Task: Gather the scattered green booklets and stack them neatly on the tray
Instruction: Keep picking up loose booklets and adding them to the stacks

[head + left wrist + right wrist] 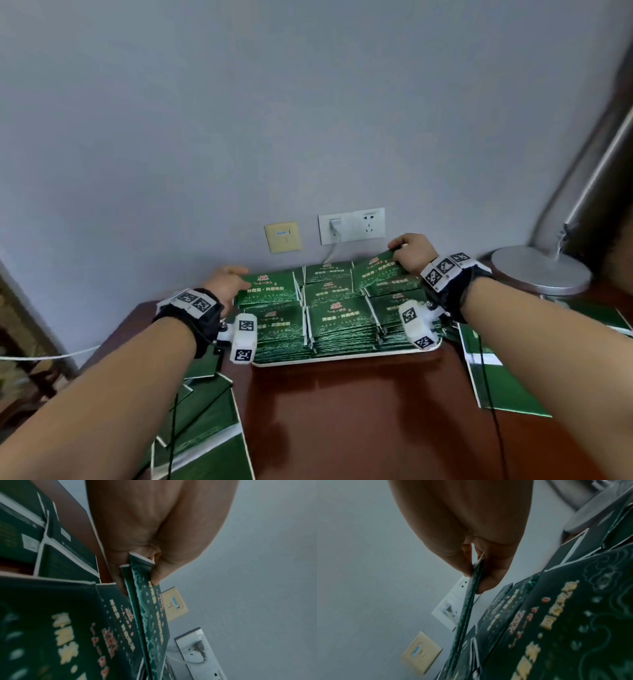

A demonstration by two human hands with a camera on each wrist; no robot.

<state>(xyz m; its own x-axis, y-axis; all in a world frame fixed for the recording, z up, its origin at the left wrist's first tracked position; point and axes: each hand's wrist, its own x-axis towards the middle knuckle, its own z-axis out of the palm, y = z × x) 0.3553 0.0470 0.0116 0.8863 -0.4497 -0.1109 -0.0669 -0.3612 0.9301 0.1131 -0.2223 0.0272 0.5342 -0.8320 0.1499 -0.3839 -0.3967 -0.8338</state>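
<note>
Several stacks of green booklets (337,318) fill a white tray (342,356) at the back of the brown table. My left hand (227,282) pinches a green booklet (269,289) by its left edge over the tray's back-left stack; the left wrist view shows the thumb on that booklet (150,615) and fingers beneath. My right hand (412,253) pinches another booklet (380,270) by its far right corner, tilted above the back-right stack. The right wrist view shows this booklet (467,608) edge-on between thumb and fingers.
Loose green booklets (202,425) lie at the table's front left, and more booklets (496,373) lie at the right. A round silver lamp base (541,274) stands at the back right. Wall sockets (352,224) with a plugged cable sit just behind the tray.
</note>
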